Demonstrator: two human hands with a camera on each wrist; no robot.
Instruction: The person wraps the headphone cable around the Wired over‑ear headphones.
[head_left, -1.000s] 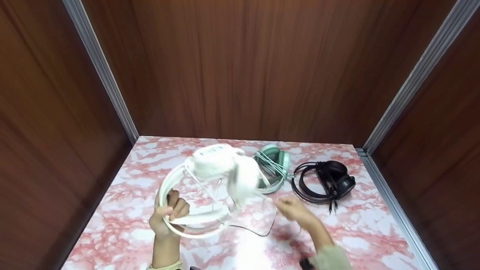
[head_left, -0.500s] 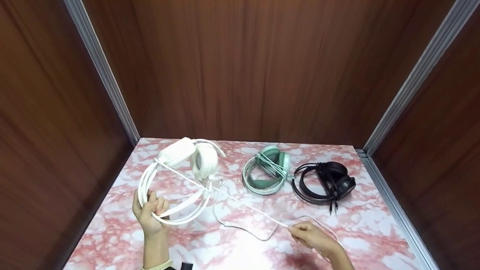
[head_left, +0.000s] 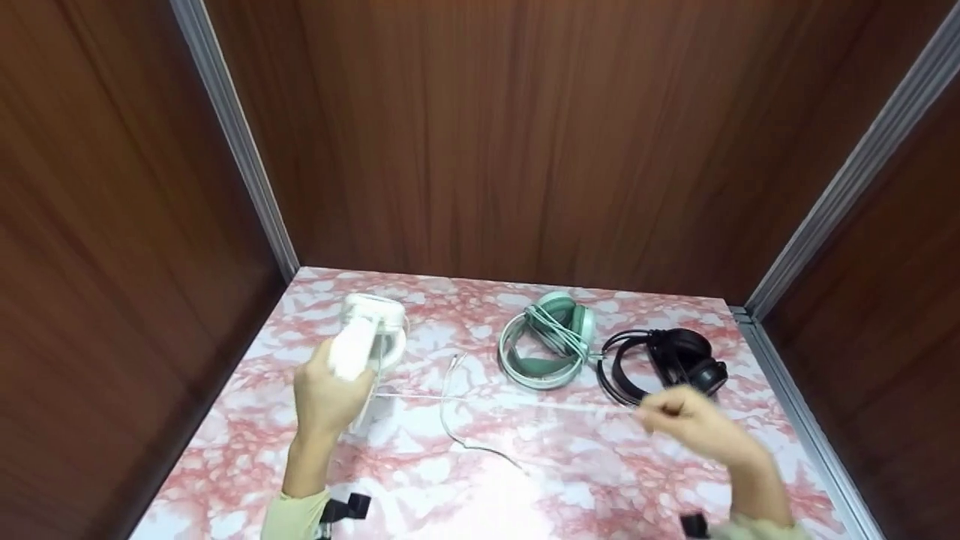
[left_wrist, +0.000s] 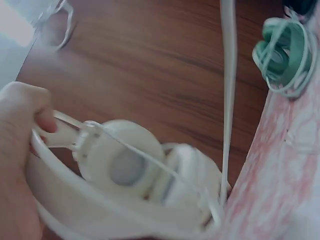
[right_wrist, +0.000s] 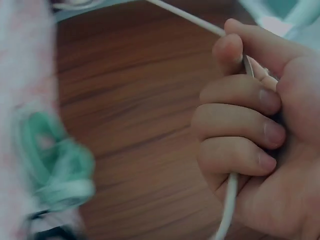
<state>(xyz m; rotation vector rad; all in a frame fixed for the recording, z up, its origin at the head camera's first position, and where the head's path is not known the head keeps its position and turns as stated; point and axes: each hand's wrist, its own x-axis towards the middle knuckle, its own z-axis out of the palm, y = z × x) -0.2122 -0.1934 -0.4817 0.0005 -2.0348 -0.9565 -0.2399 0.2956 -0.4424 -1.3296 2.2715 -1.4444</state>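
Observation:
In the head view, my left hand (head_left: 328,397) grips the headband of a pair of white headphones (head_left: 373,309), held up at the left. The left wrist view shows the round ear cups (left_wrist: 120,155) past the band. A white cable (head_left: 525,403) runs taut from the headphones to my right hand (head_left: 697,427) on the right. In the right wrist view, thumb and forefinger pinch this cable (right_wrist: 187,19) while the other fingers curl round it. Its tail hangs out below the fist. My right hand is blurred in the head view.
Green headphones (head_left: 536,366) with their cable wound round them lie right of centre. Black headphones (head_left: 675,352) lie beside them, partly behind my right hand. A loose cable length with plugs (head_left: 456,361) lies mid-table. Wooden panels (head_left: 480,150) enclose the marbled table (head_left: 247,420).
My left hand has turned the headphones over, so its back now faces up. My right hand has moved right and farther up the table, stretching the cable across. The head view has shifted slightly.

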